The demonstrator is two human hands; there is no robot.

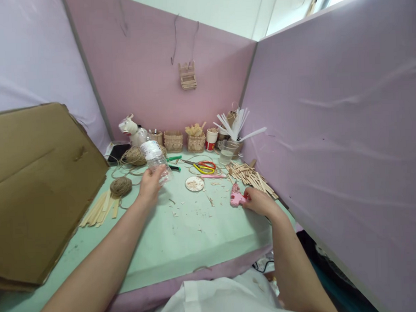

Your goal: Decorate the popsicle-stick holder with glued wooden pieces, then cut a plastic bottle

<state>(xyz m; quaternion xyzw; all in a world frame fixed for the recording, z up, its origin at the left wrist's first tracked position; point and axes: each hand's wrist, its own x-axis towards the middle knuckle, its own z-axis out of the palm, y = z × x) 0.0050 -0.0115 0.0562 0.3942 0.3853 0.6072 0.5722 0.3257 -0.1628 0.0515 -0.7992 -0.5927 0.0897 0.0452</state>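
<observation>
My left hand (pixel 150 185) is closed around the lower part of a clear plastic bottle (pixel 153 154), which leans to the upper left above the table. On the right, my right hand (pixel 260 200) grips the handle of a pink glue gun (pixel 236 196), its nozzle pointing away from me. Between the hands sits a small round dish (pixel 194 183) with pale scraps in it. Scissors (pixel 205 166) with red and yellow handles lie behind the dish. Beside the glue gun spreads a pile of wooden sticks (pixel 252 176).
Balls of twine (pixel 120 187) and flat wooden strips (pixel 99 209) lie left. A large cardboard sheet (pixel 40 191) fills the left side. Along the back stand woven baskets (pixel 196 142), a paper cup (pixel 212 139) and a clear cup (pixel 226 153). Purple panels (pixel 330 123) enclose the table.
</observation>
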